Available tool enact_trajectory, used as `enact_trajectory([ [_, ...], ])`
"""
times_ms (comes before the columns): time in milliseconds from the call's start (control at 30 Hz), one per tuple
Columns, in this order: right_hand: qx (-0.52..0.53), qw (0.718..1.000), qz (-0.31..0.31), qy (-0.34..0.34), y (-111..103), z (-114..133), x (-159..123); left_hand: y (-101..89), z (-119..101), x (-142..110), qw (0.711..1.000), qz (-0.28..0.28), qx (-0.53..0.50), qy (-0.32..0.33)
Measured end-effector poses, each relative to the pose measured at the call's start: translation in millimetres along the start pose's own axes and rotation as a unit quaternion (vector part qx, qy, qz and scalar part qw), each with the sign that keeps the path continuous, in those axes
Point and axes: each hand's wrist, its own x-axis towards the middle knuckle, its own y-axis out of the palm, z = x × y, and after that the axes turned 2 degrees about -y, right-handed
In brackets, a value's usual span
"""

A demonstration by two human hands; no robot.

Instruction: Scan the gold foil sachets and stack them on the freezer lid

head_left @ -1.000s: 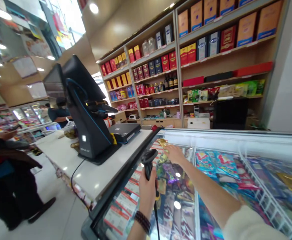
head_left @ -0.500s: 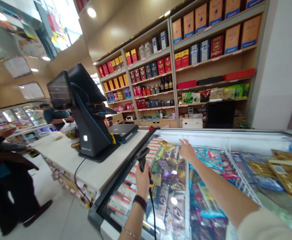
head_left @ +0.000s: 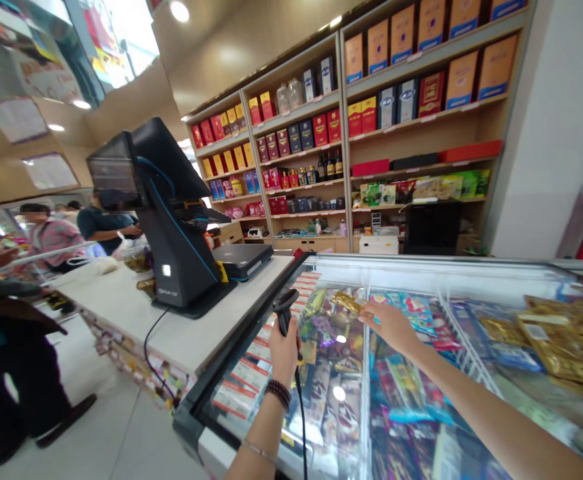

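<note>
My left hand (head_left: 282, 350) is wrapped around the handle of a black barcode scanner (head_left: 285, 303), whose head stands above my fist. A black cord (head_left: 301, 407) hangs from it past my wrist. To the right, my right hand (head_left: 385, 325) pinches one end of a small gold foil packet (head_left: 346, 302) between thumb and fingers. The packet is over the glass top of a chest freezer (head_left: 416, 260); whether it touches the glass I cannot tell. Beneath both hands, several colourful packaged goods (head_left: 331, 393) show through the glass.
At the left, a white counter (head_left: 211, 327) bears a black checkout terminal (head_left: 171, 220) and a dark flat scale (head_left: 244, 260). More gold packets (head_left: 556, 340) lie on the freezer at right. Boxed goods fill the shelves (head_left: 346, 173) behind. A person in dark trousers (head_left: 16, 387) stands at far left.
My right hand has come down and taken hold of the gold packet's right end, and the packet has shifted slightly right. My left hand keeps the scanner in nearly the same place.
</note>
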Motion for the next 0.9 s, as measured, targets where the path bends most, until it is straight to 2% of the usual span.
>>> enact_trajectory([
  [133,0.028,0.993,-0.037,0.112,-39,-53,-50,1.9,-4,-4,1.0,0.018,0.015,0.003],
  [233,0.025,0.985,-0.052,0.161,-53,-70,-57,4.5,-8,-9,0.999,0.019,0.027,0.017],
  [333,0.031,0.979,-0.04,0.195,-52,-67,-43,8.4,-11,-16,0.999,0.014,0.03,0.018],
  [467,0.064,0.972,-0.033,0.225,-42,-49,-27,15.5,-13,-29,1.0,0.017,0.018,0.013],
  [600,0.13,0.961,-0.057,0.236,-46,-43,-37,26.5,-15,-43,0.998,0.054,0.012,0.006],
  [733,0.231,0.934,-0.134,0.237,-65,-53,-81,53.0,-19,-62,0.992,0.125,0.016,-0.008],
  [900,0.358,0.874,-0.234,0.229,-84,-64,-136,114.9,-26,-102,0.97,0.238,-0.015,-0.036],
])
